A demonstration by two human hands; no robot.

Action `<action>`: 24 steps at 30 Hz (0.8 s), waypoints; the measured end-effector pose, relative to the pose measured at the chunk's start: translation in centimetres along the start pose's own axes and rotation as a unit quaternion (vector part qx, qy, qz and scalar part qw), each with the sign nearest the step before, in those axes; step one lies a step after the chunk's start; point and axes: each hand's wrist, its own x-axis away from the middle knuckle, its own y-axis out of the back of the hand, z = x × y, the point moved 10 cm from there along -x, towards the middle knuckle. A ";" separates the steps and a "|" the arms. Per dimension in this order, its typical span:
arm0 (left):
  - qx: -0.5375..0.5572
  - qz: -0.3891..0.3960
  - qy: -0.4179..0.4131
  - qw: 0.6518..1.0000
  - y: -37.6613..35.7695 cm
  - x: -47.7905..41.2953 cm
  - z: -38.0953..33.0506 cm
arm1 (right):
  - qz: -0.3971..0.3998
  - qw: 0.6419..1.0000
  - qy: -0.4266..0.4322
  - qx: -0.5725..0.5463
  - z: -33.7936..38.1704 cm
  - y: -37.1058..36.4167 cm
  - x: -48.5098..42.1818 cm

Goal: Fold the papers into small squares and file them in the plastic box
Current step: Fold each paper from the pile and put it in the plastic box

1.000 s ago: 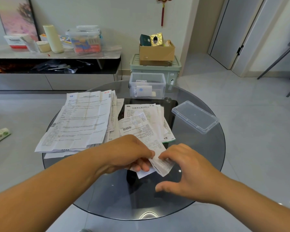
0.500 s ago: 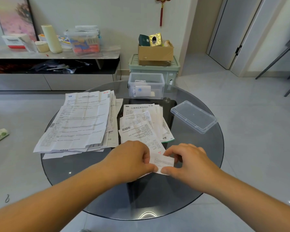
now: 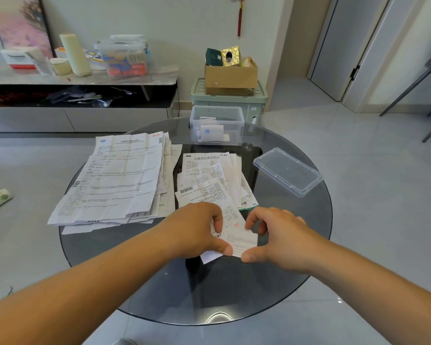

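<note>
A person's left hand (image 3: 197, 230) and right hand (image 3: 279, 240) each pinch one side of a small printed slip (image 3: 237, 235) between thumb and curled fingers. They hold it just above a round glass table (image 3: 296, 232). The two-sided hold appears meant to keep the thin sheet taut and its edges aligned while a crease is set. The slip spans the gap between the two grips, thumbs at its near edge and fingertips at its far edge. It is white and lightly creased, covered in fine black print with a small red mark near its middle. A white corner juts out beneath the left thumb; whether that is a folded-under layer or another sheet cannot be told. Just beyond the grip lies a loose pile of leaflets (image 3: 209, 178), and to its left a stack of larger sheets (image 3: 117, 178), both apparently waiting their turn. Well beyond the grip, at the table's far edge, the clear plastic box (image 3: 234, 130) stands open with a few folded pieces inside. Its lid (image 3: 286, 171) is set aside, beyond and to the right of the right hand, which leaves the way to the box unobstructed.
</note>
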 end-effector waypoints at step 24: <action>0.043 -0.050 -0.096 0.993 1.6 0.5 -3.0 | -0.021 0.990 0.081 -0.114 1.2 1.5 0.8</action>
